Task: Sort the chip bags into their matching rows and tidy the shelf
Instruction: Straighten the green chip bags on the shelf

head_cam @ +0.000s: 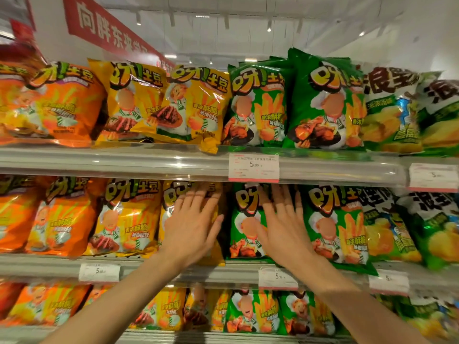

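Note:
On the middle shelf [62, 265], my left hand [192, 224] lies flat, fingers spread, on the front of a yellow chip bag [171, 194]. My right hand [283, 219] presses flat on a green chip bag [244, 234] next to it. Neither hand grips anything. A dark gap separates the two bags. Orange bags [59, 217] and another yellow bag [126, 217] stand to the left, another green bag [335, 224] to the right. The top shelf [149, 160] holds the same colour order: orange, yellow [198, 105], green [323, 103].
Different green and white chip bags [392, 110] fill the far right of the top and middle rows. A lower shelf holds orange, yellow and green bags [250, 311]. Price tags [253, 167] hang on the shelf rails. A red banner [109, 28] hangs above left.

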`<control>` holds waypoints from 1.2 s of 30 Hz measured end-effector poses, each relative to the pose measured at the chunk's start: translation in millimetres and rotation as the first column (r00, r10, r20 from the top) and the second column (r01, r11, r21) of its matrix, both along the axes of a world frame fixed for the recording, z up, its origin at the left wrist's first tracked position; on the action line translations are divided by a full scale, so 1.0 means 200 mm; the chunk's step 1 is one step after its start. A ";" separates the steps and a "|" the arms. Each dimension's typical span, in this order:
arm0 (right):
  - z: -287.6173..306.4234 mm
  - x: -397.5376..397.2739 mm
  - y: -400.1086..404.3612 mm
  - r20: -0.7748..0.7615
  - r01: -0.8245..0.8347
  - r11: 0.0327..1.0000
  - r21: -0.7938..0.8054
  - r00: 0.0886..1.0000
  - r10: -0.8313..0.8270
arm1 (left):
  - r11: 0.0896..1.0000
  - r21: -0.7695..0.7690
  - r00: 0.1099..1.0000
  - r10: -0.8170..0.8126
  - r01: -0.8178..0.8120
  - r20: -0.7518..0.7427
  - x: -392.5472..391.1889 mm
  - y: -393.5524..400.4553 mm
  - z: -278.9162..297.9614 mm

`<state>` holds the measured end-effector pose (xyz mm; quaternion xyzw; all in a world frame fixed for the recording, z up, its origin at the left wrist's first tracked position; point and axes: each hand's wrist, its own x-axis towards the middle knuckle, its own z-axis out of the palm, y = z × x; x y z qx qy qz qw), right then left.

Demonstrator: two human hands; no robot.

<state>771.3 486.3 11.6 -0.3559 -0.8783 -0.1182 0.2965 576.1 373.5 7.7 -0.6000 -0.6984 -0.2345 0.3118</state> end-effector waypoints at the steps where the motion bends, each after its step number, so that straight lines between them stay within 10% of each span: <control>1: -0.03 -0.04 -0.01 0.021 0.003 1.000 0.003 1.000 -0.003 | 0.998 -0.025 0.998 0.061 -0.061 0.009 -0.04 0.00 -0.02; 18: -0.13 -0.16 -0.01 0.064 0.061 0.998 0.022 0.996 -0.063 | 0.990 -0.065 0.991 0.128 -0.125 0.038 -0.10 0.07 -0.15; 27: -0.03 0.10 -0.01 -0.167 -0.110 0.994 0.012 0.980 0.110 | 0.936 0.164 0.937 -0.330 0.310 0.116 0.15 0.04 -0.07; 36: 0.08 0.69 0.22 -0.240 -0.033 0.998 -0.052 0.971 0.019 | 0.875 -0.073 0.856 -0.447 0.479 0.258 0.59 0.31 0.03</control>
